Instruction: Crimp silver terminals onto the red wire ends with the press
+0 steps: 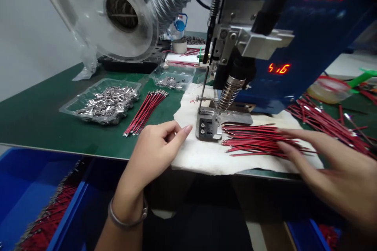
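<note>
My left hand (pixel 160 149) is beside the machine's small metal work head (pixel 208 127). Its fingers are curled, with the thumb against the index finger, and whatever they may hold is hidden. My right hand (pixel 332 168) reaches in from the right, thumb and index finger apart, their tips touching the right end of a loose spread of red and black wires (pixel 250 139). These wires lie on a white cloth (pixel 203 160) in front of the machine. Left of the work head, a neat bundle of red and black wires (pixel 146 113) lies on the green table.
A clear tray of metal terminals (pixel 107 102) and a smaller clear tray (pixel 173 75) sit at left. The blue machine (pixel 294 39) rises ahead. More red wires (pixel 332 121) lie at right. A blue bin (pixel 72 211) stands below the table edge. A large reel (pixel 88 11) hangs upper left.
</note>
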